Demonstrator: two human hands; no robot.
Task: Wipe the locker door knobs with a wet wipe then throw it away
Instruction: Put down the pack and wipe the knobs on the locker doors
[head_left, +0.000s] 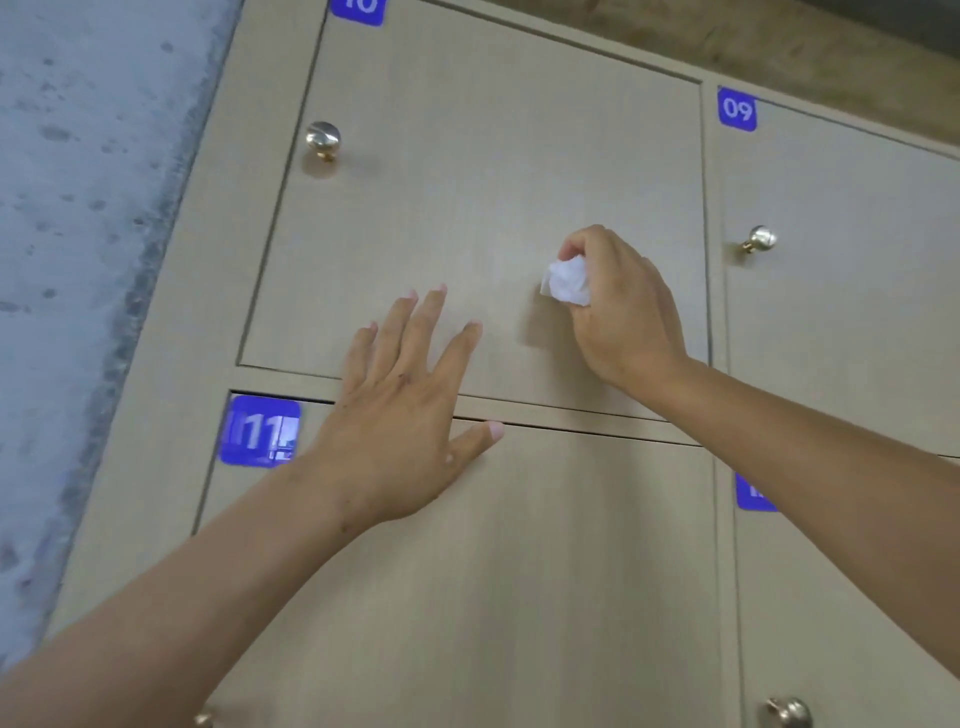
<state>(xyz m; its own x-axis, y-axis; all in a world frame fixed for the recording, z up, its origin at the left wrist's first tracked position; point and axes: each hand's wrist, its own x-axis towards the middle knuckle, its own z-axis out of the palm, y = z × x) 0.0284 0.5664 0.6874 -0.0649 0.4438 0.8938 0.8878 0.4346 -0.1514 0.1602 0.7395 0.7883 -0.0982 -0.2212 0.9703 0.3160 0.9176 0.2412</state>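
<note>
Light wooden lockers fill the view, each door bearing a shiny metal knob. My right hand (621, 306) is closed around a crumpled white wet wipe (569, 280), held in front of the middle of the upper locker door (467, 156), well away from any knob. That door's knob (322, 139) is at its upper left. The locker 09 knob (761, 239) lies to the right of my right hand. My left hand (405, 410) is flat, fingers spread, against the doors across the seam between the upper door and locker 11.
Blue number tags mark locker 11 (260, 431) and locker 09 (736, 109). Two more knobs peek in at the bottom: one at the lower left (203, 719), one at the lower right (789, 713). A grey concrete wall (78, 208) borders the lockers on the left.
</note>
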